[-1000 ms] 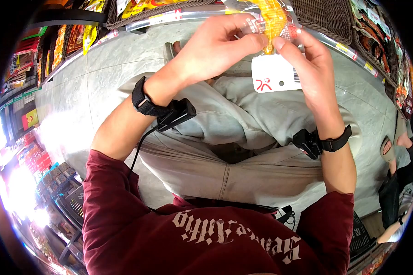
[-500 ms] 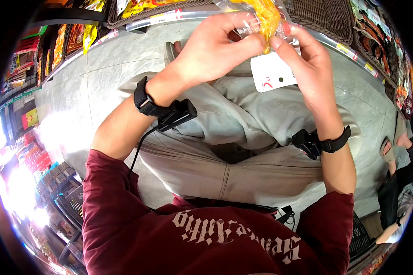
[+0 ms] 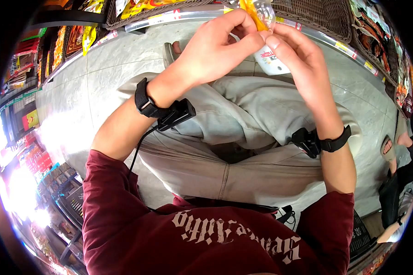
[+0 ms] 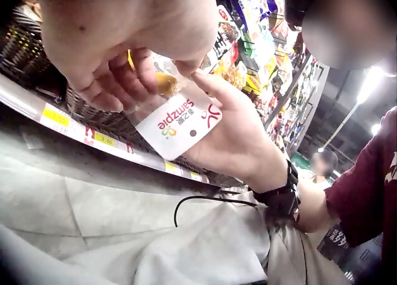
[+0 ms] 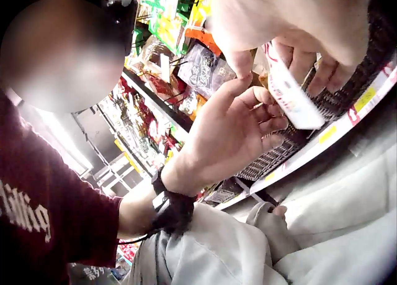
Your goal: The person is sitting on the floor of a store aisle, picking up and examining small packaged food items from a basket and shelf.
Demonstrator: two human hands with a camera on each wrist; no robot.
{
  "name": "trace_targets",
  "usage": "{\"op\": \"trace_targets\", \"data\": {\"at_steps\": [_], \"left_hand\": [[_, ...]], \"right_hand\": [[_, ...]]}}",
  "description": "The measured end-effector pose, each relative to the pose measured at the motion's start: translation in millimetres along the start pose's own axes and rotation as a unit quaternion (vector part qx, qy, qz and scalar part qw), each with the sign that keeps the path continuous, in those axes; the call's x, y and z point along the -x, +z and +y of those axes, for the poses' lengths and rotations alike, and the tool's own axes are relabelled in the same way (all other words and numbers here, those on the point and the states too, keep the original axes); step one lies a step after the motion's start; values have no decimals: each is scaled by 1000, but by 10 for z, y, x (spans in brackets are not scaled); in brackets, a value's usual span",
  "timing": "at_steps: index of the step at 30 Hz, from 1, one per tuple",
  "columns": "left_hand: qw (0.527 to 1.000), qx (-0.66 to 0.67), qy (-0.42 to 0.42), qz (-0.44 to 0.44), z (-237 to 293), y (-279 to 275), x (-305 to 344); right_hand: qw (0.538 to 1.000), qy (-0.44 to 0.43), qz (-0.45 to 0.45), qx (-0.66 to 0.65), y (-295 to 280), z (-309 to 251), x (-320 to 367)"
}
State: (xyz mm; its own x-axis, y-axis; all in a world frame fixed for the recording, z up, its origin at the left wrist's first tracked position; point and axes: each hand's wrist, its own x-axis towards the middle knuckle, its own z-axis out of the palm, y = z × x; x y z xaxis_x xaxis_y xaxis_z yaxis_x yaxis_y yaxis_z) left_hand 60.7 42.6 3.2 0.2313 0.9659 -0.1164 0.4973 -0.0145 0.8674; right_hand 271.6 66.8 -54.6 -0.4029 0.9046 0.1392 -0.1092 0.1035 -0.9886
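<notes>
Both hands hold a small clear snack packet with yellow food inside, at the top of the head view. Its white card, printed "Samzpie" and pierced by a round hole, hangs towards the lap. The left hand pinches the packet between thumb and curled forefinger. Opposite it, the right hand grips the packet beside the card, thumb on the near side. Thumbs almost meet over the plastic. In the right wrist view the card shows nearly edge-on, below the right fingers. Fingers hide much of the yellow food.
Beyond the hands runs a shelf edge with price labels. Wicker baskets stand on it, and other packets fill some. Grey floor tiles and the person's pale trousers lie below. Another person's sandalled foot shows at right.
The packet has tilted and shifted slightly left between the hands. Its white card, earlier facing up flat, now slants and shows coloured print. The right hand has moved a little left.
</notes>
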Motion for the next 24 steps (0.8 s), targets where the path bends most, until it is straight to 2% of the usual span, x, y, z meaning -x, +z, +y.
{"op": "trace_targets", "data": {"at_steps": [1,3,4,6,13,16,18,22,24], "left_hand": [[1000,0,0,0,32,6,46],[999,-12,22,25,214,49,302],[999,-17,33,38,317,74,446],[996,-28,54,63,426,100,602],[991,16,48,123,323,87,541],[983,72,42,164,353,70,538],[981,53,-35,185,437,54,524],[979,139,20,145,295,65,470],[976,184,88,73,224,67,448]], "right_hand": [[1000,0,0,0,-4,-26,7],[991,66,-14,-112,-14,-100,27],[991,66,-14,-112,-20,-94,24],[999,41,12,-34,-32,-71,13],[999,-17,26,-45,20,-63,-27],[998,20,23,-46,-2,-62,-13],[992,31,26,-120,13,-83,-17],[988,58,3,-144,-19,-45,-20],[989,88,-35,-116,-29,-49,-6]]}}
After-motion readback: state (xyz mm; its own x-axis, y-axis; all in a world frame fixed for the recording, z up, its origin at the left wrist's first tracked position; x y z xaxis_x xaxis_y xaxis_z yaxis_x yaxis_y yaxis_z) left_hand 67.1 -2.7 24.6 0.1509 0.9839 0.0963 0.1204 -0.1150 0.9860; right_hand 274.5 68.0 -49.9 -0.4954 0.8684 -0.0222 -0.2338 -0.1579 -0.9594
